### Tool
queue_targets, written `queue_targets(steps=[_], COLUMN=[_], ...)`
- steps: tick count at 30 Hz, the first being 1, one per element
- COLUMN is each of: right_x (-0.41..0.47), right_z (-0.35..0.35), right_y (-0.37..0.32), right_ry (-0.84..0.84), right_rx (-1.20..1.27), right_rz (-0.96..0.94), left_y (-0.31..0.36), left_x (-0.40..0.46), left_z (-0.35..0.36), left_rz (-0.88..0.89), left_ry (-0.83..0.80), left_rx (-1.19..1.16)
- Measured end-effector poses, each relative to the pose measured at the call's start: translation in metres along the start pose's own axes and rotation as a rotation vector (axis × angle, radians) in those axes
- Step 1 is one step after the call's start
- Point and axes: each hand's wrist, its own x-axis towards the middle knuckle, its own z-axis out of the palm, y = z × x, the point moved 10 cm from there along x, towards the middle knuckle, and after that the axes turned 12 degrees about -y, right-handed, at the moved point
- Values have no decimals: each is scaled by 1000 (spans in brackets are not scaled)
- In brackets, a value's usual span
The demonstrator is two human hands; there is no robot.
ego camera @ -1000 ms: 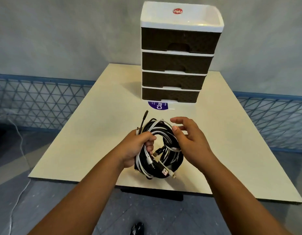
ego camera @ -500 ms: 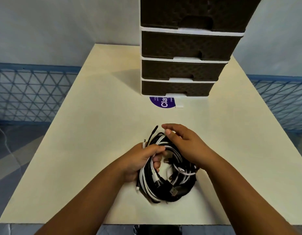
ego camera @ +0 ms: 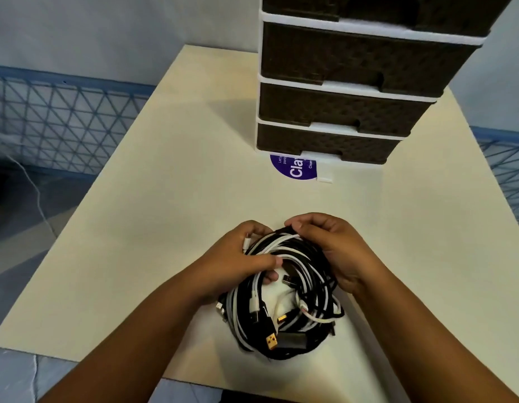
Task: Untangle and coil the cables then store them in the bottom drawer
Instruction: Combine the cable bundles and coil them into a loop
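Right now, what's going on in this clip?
A person holds a tangled bundle of black and white cables low over the table. The left hand grips its left side; the right hand curls over the top. Nothing is separated yet, and the bottom drawer of the drawer unit is closed.

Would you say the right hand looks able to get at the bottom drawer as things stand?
Probably not yet: the right hand grips the cable bundle. Otherwise bare table lies before the closed bottom drawer.

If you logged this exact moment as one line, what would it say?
left hand: grips cable bundle | right hand: grips bundle | bundle: tangled, on table | bottom drawer: closed
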Motion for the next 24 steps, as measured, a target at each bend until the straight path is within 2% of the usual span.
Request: queue_targets(steps=[3,7,9,11,14,18,24], right_x=[0,-2,-4,-6,-9,-14,-16], right_z=[-2,-4,-4,-3,0,3,2], right_y=[1,1,2,-1,-7,-12,-19], right_ry=[-12,-10,-14,-22,-71,-152,-161], right_rx=[35,80,86,51,-16,-105,-231], right_rz=[8,-1,-18,-43,-68,-83,-108], left_y=[0,-2,-5,-6,9,18,21], left_x=[-1,-6,-8,-8,-11,-14,-17], left_z=[3,13,11,6,2,1,2], left_rz=[5,51,58,47,125,210,207], left_ry=[-37,-132,-116,-54,71,157,183], left_rx=[-51,-405,-463,-248,108,198,216])
